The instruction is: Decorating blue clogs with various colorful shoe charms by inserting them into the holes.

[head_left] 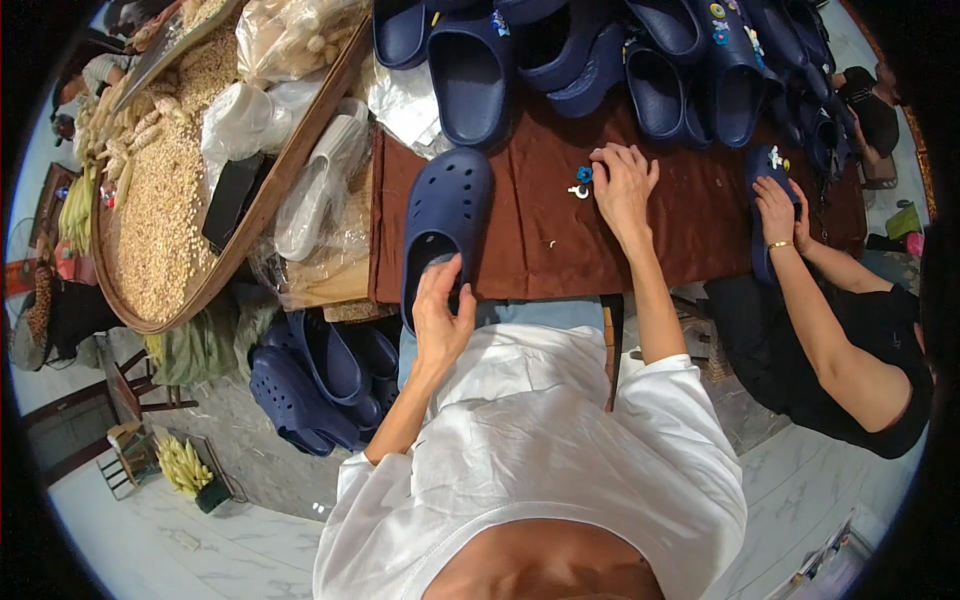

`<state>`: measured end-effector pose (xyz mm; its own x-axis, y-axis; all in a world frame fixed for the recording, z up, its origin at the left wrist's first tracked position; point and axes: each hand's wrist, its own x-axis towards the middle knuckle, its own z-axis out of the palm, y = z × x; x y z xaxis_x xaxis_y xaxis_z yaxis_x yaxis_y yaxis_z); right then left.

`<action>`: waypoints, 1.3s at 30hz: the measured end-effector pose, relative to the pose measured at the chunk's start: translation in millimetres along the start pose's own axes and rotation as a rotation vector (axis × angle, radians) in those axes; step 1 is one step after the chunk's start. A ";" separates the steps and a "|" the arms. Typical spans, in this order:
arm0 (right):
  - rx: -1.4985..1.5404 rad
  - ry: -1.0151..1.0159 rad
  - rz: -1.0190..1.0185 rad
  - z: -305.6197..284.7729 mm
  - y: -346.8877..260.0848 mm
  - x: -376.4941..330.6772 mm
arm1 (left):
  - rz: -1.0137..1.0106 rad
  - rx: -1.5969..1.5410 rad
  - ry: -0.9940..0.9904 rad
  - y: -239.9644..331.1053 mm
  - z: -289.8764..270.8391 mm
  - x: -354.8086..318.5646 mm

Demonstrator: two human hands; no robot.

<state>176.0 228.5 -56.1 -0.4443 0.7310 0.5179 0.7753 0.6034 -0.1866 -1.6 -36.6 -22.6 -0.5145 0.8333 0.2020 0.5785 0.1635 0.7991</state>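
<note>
Along the near edge of the brown cloth (540,250), holds a navy clog (450,190) by its heel end with the left hand (440,320), fingers at the opening; points the clog's perforated toe away from the body, just short of the navy clogs (470,90) crowding the far side; has the clog directly beyond the left hand and well apart from the right hand (622,190), off to that hand's left; lowers the right hand palm-down at the cloth with loosely bent fingers, just beside a blue flower charm (585,174) and a white charm (579,191); cannot tell whether pinching anything beneath those fingertips.

Left of the cloth, shows a white shoe-shaped piece (320,185) among clear plastic; beyond it, a wood-rimmed tray (296,135) heaped with pale kernels (160,220) and bearing a black object (237,200); below, more navy clogs in a pile (310,380) beside the left leg; farther back, a bundle of yellow-green cobs (183,465) over pale marbled flooring (250,540); at the right, a co-worker's hands (775,212) on another navy clog (760,250) with charms at its toe.
</note>
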 end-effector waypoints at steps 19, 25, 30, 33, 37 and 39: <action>0.299 -0.108 0.085 -4.8 -29.0 -39.8 | -0.831 -0.957 -0.080 -5.8 13.7 55.3; 0.487 -0.105 0.118 -17.0 -40.4 -41.0 | -0.649 -0.957 0.033 18.2 11.2 59.5; 0.959 -0.260 0.189 -39.1 -101.5 -36.6 | -0.602 -0.991 0.080 19.7 16.4 53.1; 1.080 -0.330 0.147 -42.0 -128.1 -38.8 | -0.560 -1.020 0.042 12.9 26.0 46.3; 1.083 -0.281 0.153 -44.4 -141.8 -39.4 | -0.551 -0.991 0.040 18.0 24.9 40.9; 1.106 -0.285 0.149 -46.1 -142.6 -40.1 | -0.524 -0.941 0.020 16.2 24.6 39.2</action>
<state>104.0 98.4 -11.7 -0.5760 0.7790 0.2479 0.0733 0.3512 -0.9334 3.1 11.7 -15.7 -0.5721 0.7675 -0.2893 -0.4313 0.0186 0.9020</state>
